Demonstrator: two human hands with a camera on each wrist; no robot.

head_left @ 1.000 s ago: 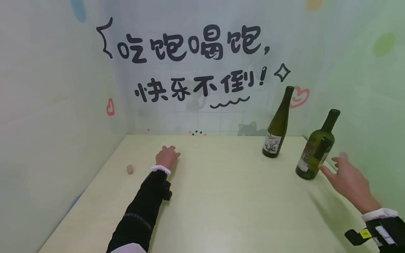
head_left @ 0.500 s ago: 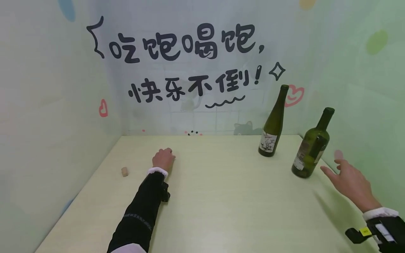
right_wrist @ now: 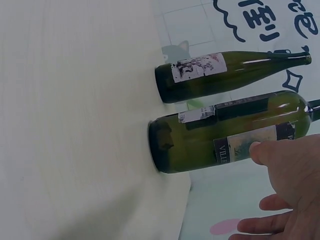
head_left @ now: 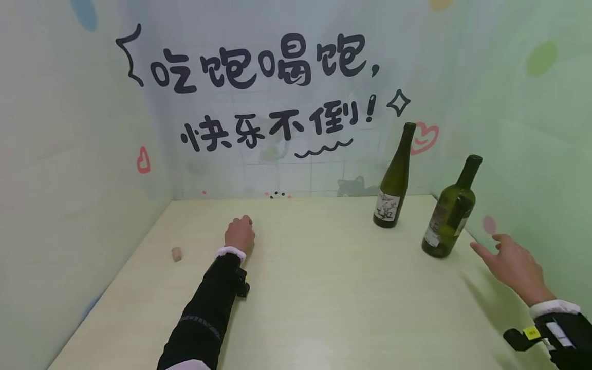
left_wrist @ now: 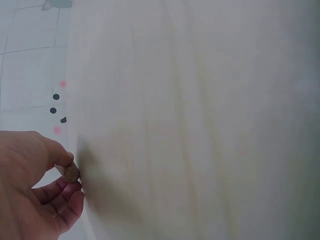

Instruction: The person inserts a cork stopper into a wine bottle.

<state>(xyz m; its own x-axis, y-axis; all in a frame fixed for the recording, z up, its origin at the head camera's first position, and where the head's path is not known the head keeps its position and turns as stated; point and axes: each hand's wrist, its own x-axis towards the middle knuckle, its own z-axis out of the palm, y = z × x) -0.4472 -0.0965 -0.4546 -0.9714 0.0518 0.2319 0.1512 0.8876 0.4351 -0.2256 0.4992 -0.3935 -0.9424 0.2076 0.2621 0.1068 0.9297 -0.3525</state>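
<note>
In the left wrist view, my left hand (left_wrist: 35,182) pinches a small cork (left_wrist: 70,173) between thumb and fingers, low over the table. The head view shows that hand (head_left: 239,234) from behind, the cork hidden by it. Another cork (head_left: 176,254) lies on the table to its left. My right hand (head_left: 518,267) is held up at the right with fingers apart, holding nothing. Nearest to it stands a wide green wine bottle (head_left: 448,221). In the right wrist view, the thumb overlaps the label of this bottle (right_wrist: 235,132).
A slimmer green bottle (head_left: 392,198) with a white label stands upright behind and left of the wide one. The pale wooden table (head_left: 333,288) ends at a back wall (head_left: 277,174) with black lettering. Side walls close in left and right.
My left hand's fingers have drawn together from a spread pose, low at the table. The head view has turned slightly right, shifting the bottles left, and a gap shows between wide bottle and right hand.
</note>
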